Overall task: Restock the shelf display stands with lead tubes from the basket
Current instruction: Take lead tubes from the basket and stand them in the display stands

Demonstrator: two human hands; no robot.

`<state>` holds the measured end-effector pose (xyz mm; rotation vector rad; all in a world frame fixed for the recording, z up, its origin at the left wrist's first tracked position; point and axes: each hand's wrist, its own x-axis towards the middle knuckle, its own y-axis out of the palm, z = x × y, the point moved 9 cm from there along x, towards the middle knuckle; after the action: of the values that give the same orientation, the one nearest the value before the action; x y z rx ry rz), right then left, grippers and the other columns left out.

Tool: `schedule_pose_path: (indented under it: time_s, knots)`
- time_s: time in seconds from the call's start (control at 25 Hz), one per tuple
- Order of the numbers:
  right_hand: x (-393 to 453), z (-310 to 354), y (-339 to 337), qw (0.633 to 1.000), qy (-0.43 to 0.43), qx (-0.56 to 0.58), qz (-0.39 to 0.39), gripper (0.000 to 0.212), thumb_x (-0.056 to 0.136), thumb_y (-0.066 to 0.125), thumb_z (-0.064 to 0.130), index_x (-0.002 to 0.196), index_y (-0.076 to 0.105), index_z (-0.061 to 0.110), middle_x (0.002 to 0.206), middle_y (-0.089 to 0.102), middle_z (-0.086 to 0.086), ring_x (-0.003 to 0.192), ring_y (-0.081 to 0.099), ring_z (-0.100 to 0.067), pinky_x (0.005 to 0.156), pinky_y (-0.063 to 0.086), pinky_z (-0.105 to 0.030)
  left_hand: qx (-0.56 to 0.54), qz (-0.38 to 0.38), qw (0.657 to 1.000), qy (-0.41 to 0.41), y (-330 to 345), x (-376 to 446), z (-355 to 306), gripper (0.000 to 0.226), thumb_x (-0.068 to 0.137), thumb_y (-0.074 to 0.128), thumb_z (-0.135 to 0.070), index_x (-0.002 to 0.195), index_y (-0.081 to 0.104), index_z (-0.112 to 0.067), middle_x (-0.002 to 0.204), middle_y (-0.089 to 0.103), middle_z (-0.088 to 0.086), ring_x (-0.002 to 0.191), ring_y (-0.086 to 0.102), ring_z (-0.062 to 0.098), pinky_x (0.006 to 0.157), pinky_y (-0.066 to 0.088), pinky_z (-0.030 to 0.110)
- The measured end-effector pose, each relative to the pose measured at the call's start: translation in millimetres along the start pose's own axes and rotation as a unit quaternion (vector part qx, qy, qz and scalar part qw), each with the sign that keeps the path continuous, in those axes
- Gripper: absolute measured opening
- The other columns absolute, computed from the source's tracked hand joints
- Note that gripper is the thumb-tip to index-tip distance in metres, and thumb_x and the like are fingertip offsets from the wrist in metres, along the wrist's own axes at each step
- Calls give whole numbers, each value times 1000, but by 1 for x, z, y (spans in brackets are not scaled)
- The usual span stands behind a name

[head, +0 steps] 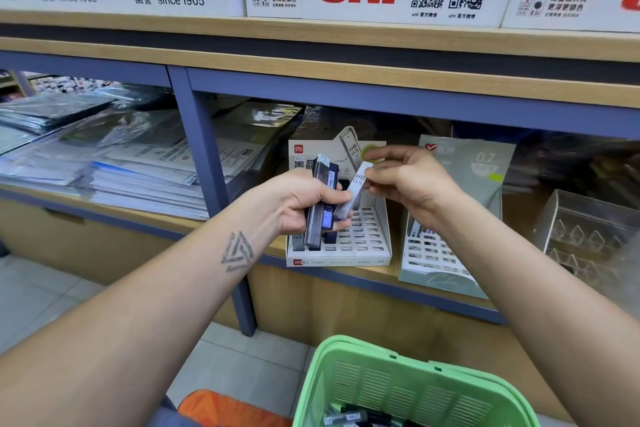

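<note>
Head view, counts first: I see two display stands on the lower shelf (346,274), a white display stand (367,236) at centre and a grey-green display stand (446,253) just to its right. One green basket (408,388) sits at the bottom edge, with several lead tubes (349,418) in it; I cannot count them. One clear acrylic organiser (588,236) stands at far right. Two or three tubes already stand in the front-left slots of the white stand.

Hand pose: my left hand (298,201) is raised in front of the white stand, fingers curled round a bundle of dark tubes (323,204), roughly three or four, held nearly upright. My right hand (412,180) is level with it, thumb and fingers pinching the top end of one pale tube (353,196) marked HB 0.5. That tube is tilted, its lower end against the bundle, above the slotted tray.
</note>
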<state>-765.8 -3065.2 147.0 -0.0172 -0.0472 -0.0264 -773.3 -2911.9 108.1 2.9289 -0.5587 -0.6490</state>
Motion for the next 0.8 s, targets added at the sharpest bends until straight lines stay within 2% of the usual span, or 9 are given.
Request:
schedule_pose_path:
  time_s: [0.12, 0.24, 0.36, 0.44, 0.52, 0.56, 0.64, 0.72, 0.8]
  knots:
    - [4, 2, -3, 1000, -17, -6, -19, 24, 88, 66, -11, 104, 70, 6, 98, 74, -19, 81, 72, -22, 70, 59, -24, -7, 5, 1000, 1, -2, -1, -2, 43, 92, 61, 8, 134, 55, 1, 84, 73, 20, 78, 75, 32, 73, 61, 51]
    - [3, 5, -1, 1000, -19, 1, -12, 21, 88, 66, -11, 103, 70, 3, 95, 74, -17, 79, 72, -20, 71, 60, -24, 8, -3, 1000, 4, -6, -2, -2, 49, 92, 61, 8, 140, 50, 5, 95, 73, 26, 84, 75, 38, 72, 61, 52]
    - [4, 16, -6, 999, -38, -1, -33, 18, 88, 65, -10, 94, 70, 6, 90, 73, -15, 76, 72, -23, 66, 60, -25, -20, -18, 1000, 0, -13, 0, -7, 26, 95, 60, 4, 121, 59, 6, 105, 70, 25, 87, 73, 43, 69, 61, 54]
    - [9, 27, -15, 995, -72, -35, -60, 18, 88, 65, -9, 89, 68, 8, 88, 72, -13, 76, 73, -25, 67, 62, -28, -45, -61, 997, -5, -27, 3, -12, 8, 96, 62, -2, 100, 61, 4, 87, 68, 20, 67, 74, 36, 57, 62, 46]
    - [18, 32, -22, 984, -108, -111, -83, 19, 88, 67, -7, 85, 67, 12, 84, 71, -9, 79, 75, -27, 74, 64, -36, -49, -98, 994, -23, -39, 6, -10, 14, 96, 65, -11, 87, 59, -1, 64, 62, 9, 47, 67, 20, 45, 58, 30]
    - [21, 32, -24, 974, -125, -163, -94, 19, 88, 68, -4, 84, 67, 14, 83, 70, -6, 81, 74, -27, 78, 63, -39, -50, -108, 993, -28, -42, 7, -10, 19, 95, 67, -15, 82, 58, -5, 56, 58, 4, 41, 61, 15, 42, 54, 25]
    - [28, 31, -21, 933, -166, -301, -107, 15, 88, 69, 2, 88, 69, 17, 83, 69, 3, 85, 71, -22, 82, 60, -39, -68, -112, 991, -38, -42, 8, -8, 24, 91, 72, -21, 76, 57, -10, 52, 52, -1, 38, 54, 11, 40, 49, 21]
    - [30, 23, -12, 882, -196, -415, -105, 17, 89, 70, 5, 99, 73, 18, 88, 69, 4, 85, 65, -14, 82, 54, -31, -100, -109, 988, -55, -41, 9, -6, 26, 88, 76, -22, 76, 57, -10, 56, 53, 0, 43, 54, 13, 43, 50, 23]
    - [33, 11, -6, 865, -205, -447, -102, 21, 90, 68, 1, 103, 73, 17, 90, 68, 3, 80, 61, -8, 77, 47, -23, -132, -106, 983, -68, -41, 9, -6, 20, 88, 72, -17, 83, 55, -7, 63, 56, 6, 52, 57, 18, 48, 52, 29]
